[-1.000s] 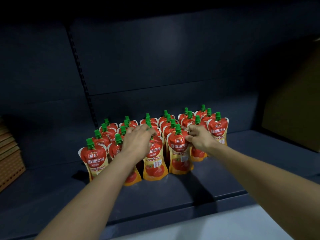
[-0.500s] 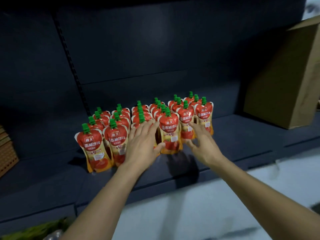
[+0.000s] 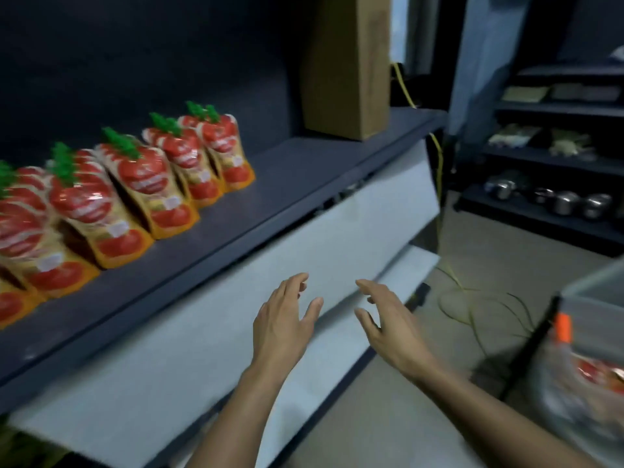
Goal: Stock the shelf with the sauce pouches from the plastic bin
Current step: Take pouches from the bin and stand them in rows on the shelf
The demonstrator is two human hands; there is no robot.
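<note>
Holding nothing: left hand [image 3: 282, 327], right hand [image 3: 388, 327], fingers spread wide. Sauce pouches [image 3: 599, 370] in plastic bin [image 3: 582, 298] judged soft, light, squashy; best gripped near cap.

Both arms stretched forward, forearms bare, coming in from lower part of view. Then left hand [image 3: 285, 320]: in air, back up, fingers straight and slightly fanned, thumb out toward other hand, holding nothing. Then right hand [image 3: 388, 324]: just beside it, not touching, fingers spread and loosely bent, thumb pointing inward, holding nothing. Palms partly turned toward each other. Fingertips slightly blurred.
</note>
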